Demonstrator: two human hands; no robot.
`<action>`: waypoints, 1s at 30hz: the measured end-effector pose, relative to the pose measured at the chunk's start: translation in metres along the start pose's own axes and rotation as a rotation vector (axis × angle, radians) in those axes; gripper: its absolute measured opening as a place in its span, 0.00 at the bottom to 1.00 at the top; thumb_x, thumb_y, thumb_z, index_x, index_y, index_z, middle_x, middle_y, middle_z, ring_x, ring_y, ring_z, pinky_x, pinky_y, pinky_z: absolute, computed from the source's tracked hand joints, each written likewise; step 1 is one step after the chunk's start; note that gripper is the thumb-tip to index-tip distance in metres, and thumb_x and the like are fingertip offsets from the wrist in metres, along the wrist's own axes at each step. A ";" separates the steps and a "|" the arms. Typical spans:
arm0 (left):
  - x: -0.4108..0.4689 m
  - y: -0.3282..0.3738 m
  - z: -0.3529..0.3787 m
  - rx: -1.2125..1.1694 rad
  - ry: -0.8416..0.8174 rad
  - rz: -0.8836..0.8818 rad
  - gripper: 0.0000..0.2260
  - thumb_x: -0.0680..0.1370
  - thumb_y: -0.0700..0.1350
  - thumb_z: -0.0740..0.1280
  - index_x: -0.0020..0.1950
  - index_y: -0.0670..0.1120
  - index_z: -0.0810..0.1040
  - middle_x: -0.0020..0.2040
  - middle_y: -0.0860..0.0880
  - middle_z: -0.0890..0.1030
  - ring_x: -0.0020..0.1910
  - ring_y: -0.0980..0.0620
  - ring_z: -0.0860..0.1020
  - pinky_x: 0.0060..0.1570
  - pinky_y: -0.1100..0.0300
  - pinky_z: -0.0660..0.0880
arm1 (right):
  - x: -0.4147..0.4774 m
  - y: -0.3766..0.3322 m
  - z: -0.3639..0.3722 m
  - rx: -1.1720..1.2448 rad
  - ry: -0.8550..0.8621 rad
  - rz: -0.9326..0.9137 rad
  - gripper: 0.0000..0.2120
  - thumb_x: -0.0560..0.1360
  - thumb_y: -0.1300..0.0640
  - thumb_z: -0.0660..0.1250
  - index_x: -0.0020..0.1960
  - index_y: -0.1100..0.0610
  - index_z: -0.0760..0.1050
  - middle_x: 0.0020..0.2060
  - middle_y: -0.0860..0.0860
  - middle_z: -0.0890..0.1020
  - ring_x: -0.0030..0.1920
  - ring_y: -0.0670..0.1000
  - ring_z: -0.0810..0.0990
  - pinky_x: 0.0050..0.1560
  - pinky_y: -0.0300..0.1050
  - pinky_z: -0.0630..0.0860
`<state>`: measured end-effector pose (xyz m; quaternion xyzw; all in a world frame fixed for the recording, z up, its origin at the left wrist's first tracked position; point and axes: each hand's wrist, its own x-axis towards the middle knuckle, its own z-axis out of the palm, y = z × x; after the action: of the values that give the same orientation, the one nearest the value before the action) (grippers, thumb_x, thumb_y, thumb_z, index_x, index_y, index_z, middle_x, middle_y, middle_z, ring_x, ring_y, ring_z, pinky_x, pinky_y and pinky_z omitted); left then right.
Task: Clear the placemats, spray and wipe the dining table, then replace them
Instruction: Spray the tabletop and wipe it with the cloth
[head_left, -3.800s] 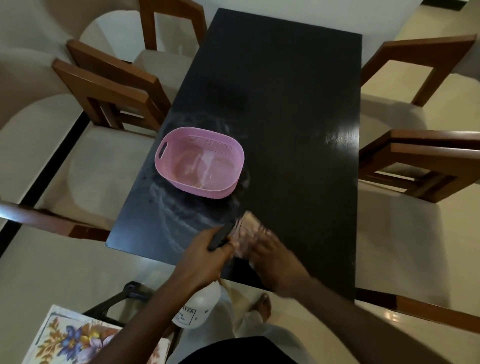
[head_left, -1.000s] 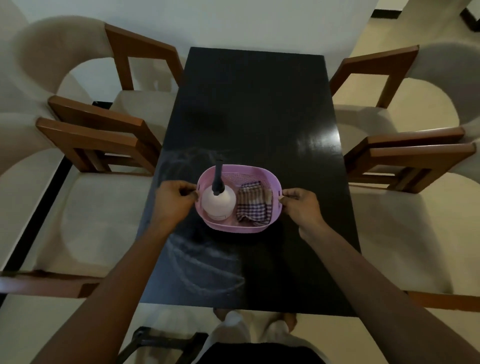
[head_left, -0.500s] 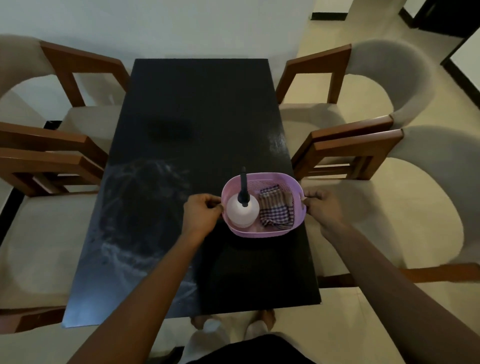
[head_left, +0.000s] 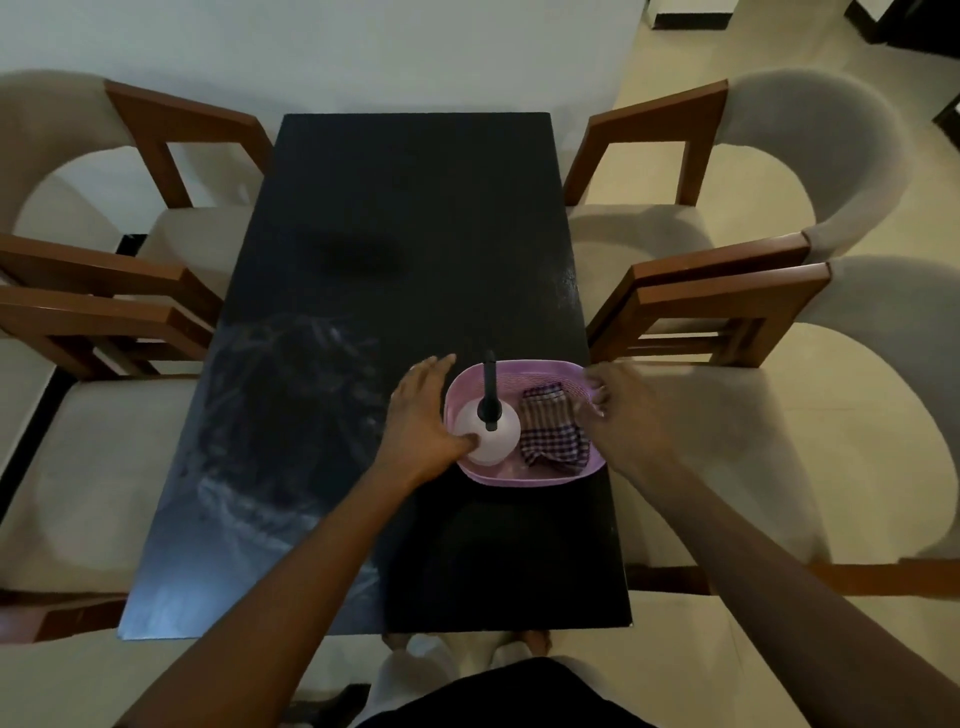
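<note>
Below, one basket (head_left: 524, 475), one spray bottle (head_left: 489, 434), one cloth (head_left: 553, 431), four chairs (head_left: 727, 317)

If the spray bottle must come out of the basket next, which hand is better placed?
The left hand: its thumb already lies against the spray bottle. The right hand is at the basket rim beside the cloth.

A pink basket (head_left: 524, 475) is seen between the fingers, with a white, black-topped spray bottle (head_left: 488, 428) and a purple-and-white checked cloth (head_left: 553, 431) inside, on a black table (head_left: 405, 218).
</note>
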<state>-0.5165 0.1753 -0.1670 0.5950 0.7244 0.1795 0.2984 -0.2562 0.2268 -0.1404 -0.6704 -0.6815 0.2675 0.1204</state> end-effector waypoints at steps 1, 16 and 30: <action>0.003 0.003 0.003 0.063 -0.003 0.059 0.53 0.67 0.57 0.82 0.85 0.57 0.55 0.86 0.49 0.52 0.85 0.46 0.47 0.81 0.37 0.47 | 0.001 -0.010 0.003 -0.106 -0.139 -0.080 0.19 0.79 0.53 0.73 0.68 0.49 0.76 0.61 0.48 0.81 0.57 0.49 0.80 0.57 0.44 0.81; 0.019 0.031 0.042 0.097 0.067 0.040 0.36 0.81 0.71 0.56 0.83 0.53 0.59 0.86 0.54 0.56 0.85 0.48 0.41 0.75 0.25 0.35 | 0.036 -0.004 0.070 -0.576 -0.387 -0.388 0.22 0.83 0.52 0.65 0.76 0.51 0.70 0.74 0.53 0.74 0.74 0.55 0.72 0.76 0.55 0.69; -0.046 0.057 -0.050 -0.894 0.478 0.135 0.16 0.84 0.38 0.67 0.73 0.44 0.75 0.70 0.52 0.79 0.68 0.55 0.80 0.68 0.59 0.76 | 0.011 -0.064 -0.021 0.367 -0.215 0.037 0.04 0.82 0.54 0.68 0.49 0.53 0.75 0.47 0.54 0.82 0.50 0.57 0.84 0.47 0.52 0.84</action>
<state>-0.4998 0.1480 -0.0839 0.3972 0.5847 0.6217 0.3375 -0.3005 0.2449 -0.0919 -0.6174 -0.6177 0.4593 0.1622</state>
